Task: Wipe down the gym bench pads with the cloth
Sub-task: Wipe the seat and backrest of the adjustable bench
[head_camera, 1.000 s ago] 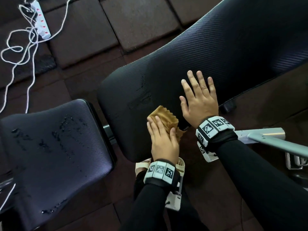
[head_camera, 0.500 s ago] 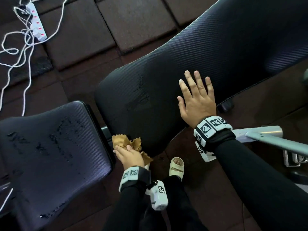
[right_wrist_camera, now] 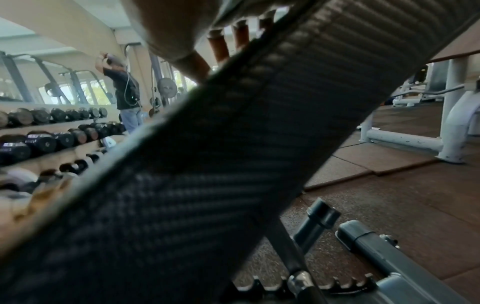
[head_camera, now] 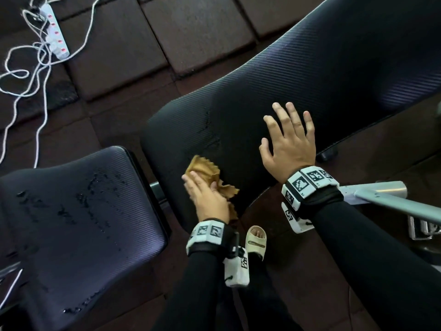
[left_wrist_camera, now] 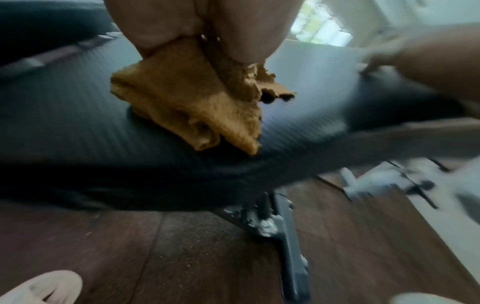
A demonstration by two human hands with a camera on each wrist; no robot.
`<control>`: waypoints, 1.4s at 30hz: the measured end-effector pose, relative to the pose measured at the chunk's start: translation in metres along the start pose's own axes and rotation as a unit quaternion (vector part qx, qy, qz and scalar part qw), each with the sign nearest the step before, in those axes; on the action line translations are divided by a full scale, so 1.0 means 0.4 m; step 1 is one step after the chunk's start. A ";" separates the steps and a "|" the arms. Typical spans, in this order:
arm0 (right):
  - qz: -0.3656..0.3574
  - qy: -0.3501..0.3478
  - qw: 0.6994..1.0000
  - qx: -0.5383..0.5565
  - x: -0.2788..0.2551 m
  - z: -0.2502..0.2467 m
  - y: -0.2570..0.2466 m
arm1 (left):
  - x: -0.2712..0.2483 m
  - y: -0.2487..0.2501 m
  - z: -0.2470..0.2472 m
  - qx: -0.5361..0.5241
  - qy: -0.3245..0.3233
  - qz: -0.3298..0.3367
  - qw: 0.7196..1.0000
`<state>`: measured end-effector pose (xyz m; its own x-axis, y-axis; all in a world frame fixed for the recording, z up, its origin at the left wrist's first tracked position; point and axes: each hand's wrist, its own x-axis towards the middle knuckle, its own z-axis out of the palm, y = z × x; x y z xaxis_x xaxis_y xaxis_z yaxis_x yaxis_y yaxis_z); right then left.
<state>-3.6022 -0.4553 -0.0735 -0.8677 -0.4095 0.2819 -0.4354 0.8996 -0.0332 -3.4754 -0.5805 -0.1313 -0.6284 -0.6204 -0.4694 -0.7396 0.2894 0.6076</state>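
A crumpled mustard cloth (head_camera: 205, 169) lies on the lower end of the black ribbed back pad (head_camera: 310, 80). My left hand (head_camera: 205, 197) grips the cloth and presses it onto the pad near its lower edge. In the left wrist view the cloth (left_wrist_camera: 187, 102) is bunched under my thumb and fingers (left_wrist_camera: 194, 24). My right hand (head_camera: 290, 142) lies flat on the same pad with fingers spread, to the right of the cloth. The separate seat pad (head_camera: 71, 211) at lower left carries several water droplets.
A white power strip (head_camera: 54, 32) and loose white cables (head_camera: 23, 75) lie on the dark rubber floor tiles at upper left. A grey metal frame bar (head_camera: 393, 201) juts out at right. My sandalled foot (head_camera: 256, 240) stands below the pad. A dumbbell rack (right_wrist_camera: 52, 139) and a person (right_wrist_camera: 124, 92) are beyond.
My left hand swept the cloth left and down off the pad's lower edge, then came back up onto the pad. The right hand has stayed flat in place.
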 end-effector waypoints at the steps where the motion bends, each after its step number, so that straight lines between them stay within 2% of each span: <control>1: 0.005 0.006 1.000 -0.004 0.009 -0.001 -0.006 | 0.021 -0.021 -0.014 -0.006 0.012 -0.039 0.999; 3: 0.006 0.006 1.000 -0.011 0.032 0.002 -0.019 | 0.051 -0.054 -0.038 -0.035 0.022 -0.106 0.994; 5: 0.004 -0.018 1.000 -0.014 0.046 0.011 -0.029 | 0.056 -0.072 -0.046 -0.055 0.014 -0.128 0.990; 7: 0.000 -0.035 0.999 -0.026 0.045 0.024 -0.032 | 0.049 -0.079 -0.044 -0.058 0.008 -0.118 0.991; 13: -0.010 -0.013 0.998 -0.066 0.041 0.047 -0.033 | 0.089 -0.087 -0.044 -0.040 0.027 -0.128 0.991; 18: -0.004 -0.012 0.998 -0.068 0.043 0.054 -0.038 | 0.217 -0.089 -0.091 -0.021 0.039 -0.143 0.989; 22: -0.002 -0.004 0.997 -0.073 0.043 0.053 -0.039 | 0.325 -0.029 -0.128 0.010 0.033 -0.133 0.991; 25: -0.002 -0.006 0.997 -0.077 0.043 0.051 -0.040 | 0.372 0.070 -0.135 0.035 0.010 -0.059 0.998; 27: -0.002 -0.006 0.997 -0.077 0.045 0.051 -0.041 | 0.373 0.146 -0.116 0.062 -0.005 0.035 0.997; 29: 0.000 -0.004 0.997 -0.078 0.044 0.050 -0.042 | 0.335 0.204 -0.083 0.082 -0.029 0.144 0.986; 31: 0.000 -0.001 0.997 -0.078 0.045 0.048 -0.043 | 0.269 0.217 -0.049 0.091 -0.045 0.228 0.968; 34: -0.003 -0.003 0.997 -0.076 0.045 0.047 -0.042 | 0.183 0.155 -0.026 0.087 -0.052 0.269 0.958; 37: -0.004 -0.004 0.997 -0.074 0.044 0.048 -0.042 | 0.162 0.055 -0.035 0.075 -0.042 0.220 0.972; 40: -0.004 -0.002 0.998 -0.069 0.044 0.048 -0.041 | 0.176 -0.041 -0.066 0.057 -0.006 0.093 0.994; 42: -0.005 -0.001 0.998 -0.067 0.045 0.049 -0.039 | 0.203 -0.090 -0.095 0.040 0.018 0.011 0.999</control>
<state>-3.6156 -0.4798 -0.0866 -0.8644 -0.4183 0.2790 -0.4075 0.9079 0.0989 -3.4906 -0.6690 -0.1666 -0.6376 -0.6377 -0.4322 -0.7430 0.3609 0.5636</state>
